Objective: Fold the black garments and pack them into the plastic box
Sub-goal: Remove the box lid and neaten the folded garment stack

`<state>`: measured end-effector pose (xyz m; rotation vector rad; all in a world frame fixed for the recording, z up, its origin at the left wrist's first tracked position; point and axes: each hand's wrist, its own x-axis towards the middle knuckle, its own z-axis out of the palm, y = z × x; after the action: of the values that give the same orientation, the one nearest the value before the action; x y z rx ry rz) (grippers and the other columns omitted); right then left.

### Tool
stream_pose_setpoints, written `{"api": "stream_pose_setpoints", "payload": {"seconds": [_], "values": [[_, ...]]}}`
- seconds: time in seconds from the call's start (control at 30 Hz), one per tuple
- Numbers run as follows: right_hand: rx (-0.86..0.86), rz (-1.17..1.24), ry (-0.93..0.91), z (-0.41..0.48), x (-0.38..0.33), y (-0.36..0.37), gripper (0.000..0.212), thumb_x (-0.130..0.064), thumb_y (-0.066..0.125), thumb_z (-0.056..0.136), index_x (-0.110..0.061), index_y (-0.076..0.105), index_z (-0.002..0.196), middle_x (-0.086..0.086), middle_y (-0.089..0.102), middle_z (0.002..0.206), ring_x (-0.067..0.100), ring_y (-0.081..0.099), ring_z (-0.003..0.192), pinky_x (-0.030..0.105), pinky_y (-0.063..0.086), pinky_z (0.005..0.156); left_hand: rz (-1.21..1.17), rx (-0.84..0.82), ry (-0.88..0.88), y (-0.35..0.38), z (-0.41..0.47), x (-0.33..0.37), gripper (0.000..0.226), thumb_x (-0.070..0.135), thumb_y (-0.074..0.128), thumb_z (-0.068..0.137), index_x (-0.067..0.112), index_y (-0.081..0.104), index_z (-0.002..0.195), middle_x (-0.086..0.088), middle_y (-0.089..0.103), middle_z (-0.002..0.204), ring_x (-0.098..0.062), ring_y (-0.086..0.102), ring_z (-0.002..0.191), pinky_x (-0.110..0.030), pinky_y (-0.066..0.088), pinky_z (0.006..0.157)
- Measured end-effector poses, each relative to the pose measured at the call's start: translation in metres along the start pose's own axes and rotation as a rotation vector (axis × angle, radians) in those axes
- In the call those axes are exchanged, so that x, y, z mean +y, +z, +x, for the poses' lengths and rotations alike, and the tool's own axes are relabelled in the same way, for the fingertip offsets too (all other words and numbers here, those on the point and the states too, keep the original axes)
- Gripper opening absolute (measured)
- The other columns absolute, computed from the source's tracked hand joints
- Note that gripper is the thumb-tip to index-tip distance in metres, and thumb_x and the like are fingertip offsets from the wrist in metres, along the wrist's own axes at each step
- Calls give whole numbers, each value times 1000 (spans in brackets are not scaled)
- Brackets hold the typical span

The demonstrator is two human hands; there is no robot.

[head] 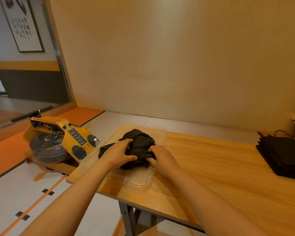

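Black garment (140, 145) sits bunched in the clear plastic box (162, 132) at the left end of the table (211, 167), more a loose mound than a flat fold. One flap spills over the box wall toward nine o'clock.

Both hands are on it. The left hand (121, 152) curls its grip over the nine o'clock side of the cloth, and the right hand (162, 157) has its fingers tucked into the folds at four o'clock, so each grip is holding fabric.

The step in hand looks like settling this piece into the box. To do it well, draw the stray flap in first, then press the mound down and outward from the middle so it lies flat below the rim. The thin plastic will likely flex and slide, so push straight down, not sideways. The box lies close to the table's left edge, and a shove toward nine o'clock could tip it off.

A stack of black garments (283, 157) waits at three o'clock, well apart. A yellow rowing machine (61, 142) stands on the floor at ten o'clock, beside the table but not in the way.
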<state>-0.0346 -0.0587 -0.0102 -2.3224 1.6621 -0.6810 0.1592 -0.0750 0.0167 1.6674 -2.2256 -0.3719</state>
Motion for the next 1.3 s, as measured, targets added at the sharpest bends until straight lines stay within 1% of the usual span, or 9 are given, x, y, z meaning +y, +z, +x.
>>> {"api": "stream_pose_setpoints", "payload": {"seconds": [0.1, 0.17, 0.37, 0.53, 0.63, 0.8, 0.93, 1.13, 1.3], "values": [[-2, 77, 25, -4, 1, -14, 11, -32, 54, 95, -21, 55, 93, -2, 57, 92, 16, 54, 81, 35, 50, 73, -28, 21, 44, -3, 2, 10, 34, 38, 66, 87, 24, 58, 116, 8, 57, 95, -13, 56, 86, -22, 43, 69], [-10, 142, 50, -7, 7, -29, 15, -32, 52, 97, -22, 51, 86, -3, 57, 82, 16, 53, 73, 32, 44, 63, -66, 49, 92, -5, 4, 22, 17, 39, 66, 87, 26, 59, 95, 11, 57, 85, -12, 55, 80, -20, 37, 62], [147, 314, 148, -18, 35, -91, 29, -29, 49, 98, -18, 43, 72, 0, 50, 70, 17, 44, 64, 32, 34, 59, -74, 127, 216, -18, 19, 84, 28, 44, 61, 89, 20, 58, 75, 4, 58, 71, -12, 53, 66, -22, 33, 57], [316, 471, 217, -44, 75, -157, 16, -18, 50, 98, -10, 54, 85, 13, 61, 81, 28, 59, 72, 40, 51, 62, -105, 157, 301, -29, 42, 151, 29, 47, 62, 88, 25, 54, 71, 5, 57, 71, -14, 55, 67, -26, 39, 58], [440, 487, 212, -63, 94, -207, 17, -15, 47, 100, -17, 57, 87, 5, 61, 82, 18, 59, 64, 29, 52, 61, -137, 137, 384, -43, 57, 197, 28, 48, 61, 88, 24, 56, 75, 4, 59, 74, -15, 56, 70, -26, 42, 60], [744, 484, 270, -87, 119, -288, 14, -17, 45, 101, -16, 58, 94, 1, 61, 85, 14, 61, 62, 37, 55, 69, -233, 263, 484, -79, 73, 266, 36, 47, 55, 92, 17, 57, 72, 0, 59, 71, -16, 56, 67, -32, 43, 60], [833, 429, 299, -105, 138, -313, 14, -22, 46, 100, -20, 59, 99, -1, 61, 90, 16, 60, 73, 40, 52, 75, -286, 332, 503, -83, 76, 291, 33, 39, 50, 97, 21, 54, 71, 2, 56, 69, -14, 53, 66, -25, 38, 57], [697, 329, 396, -127, 152, -272, 16, -22, 46, 101, -14, 60, 99, 0, 59, 89, 14, 55, 80, 27, 43, 65, -196, 161, 421, -27, 67, 276, 31, 41, 47, 98, 23, 52, 73, 2, 55, 71, -14, 52, 68, -24, 37, 60], [415, 220, 589, -146, 170, -222, 11, -29, 54, 94, -24, 59, 86, -1, 62, 80, 21, 61, 78, 40, 52, 74, -139, -130, 349, 31, 48, 240, 32, 45, 47, 97, 19, 62, 86, 0, 62, 82, -15, 58, 76, -28, 47, 72]]}}
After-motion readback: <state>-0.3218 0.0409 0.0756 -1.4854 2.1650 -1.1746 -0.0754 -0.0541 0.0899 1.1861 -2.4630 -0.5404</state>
